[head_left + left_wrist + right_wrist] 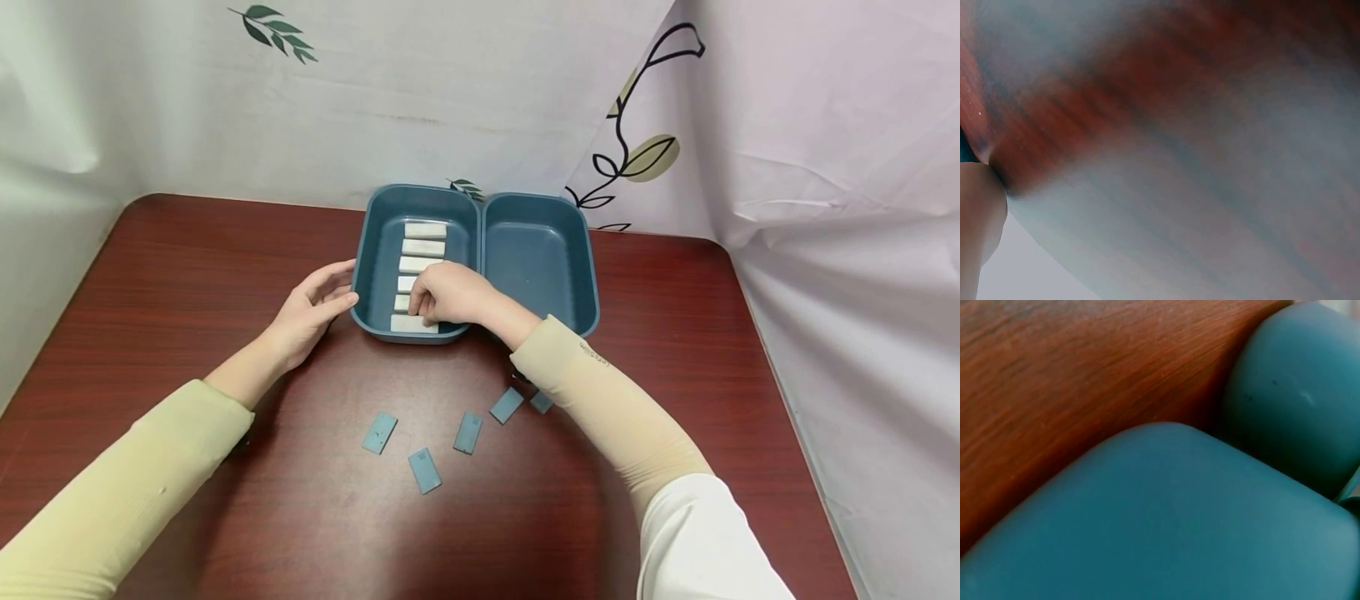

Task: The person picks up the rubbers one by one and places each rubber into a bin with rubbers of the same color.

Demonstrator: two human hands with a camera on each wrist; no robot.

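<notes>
Okay, so my right hand is reaching into the left half of the blue case, with its fingers curled down over the row of white blocks. The tips are right at the nearest white block and the one behind it, but over my feed I honestly can't tell if they're pinching one or just touching. My left hand is at the outer left wall of the case, fingers loose and well apart from the thumb, and the thumb tip looks like it's on the case's rim.

I count six of those blocks inside the case's left half, each lying crosswise, lined up from its far wall to its near wall. My fingers hide the right ends of a few. My right forearm crosses the near corner of the case's other half.

On my side of the case, five blue tiles lie scattered flat on the bench, the rightmost partly hidden by my beige sleeve. A pale leaf-print sheet hangs just behind the case. Left wrist cam's mostly a blur, and the right one's basically all case walls and wood grain.
</notes>
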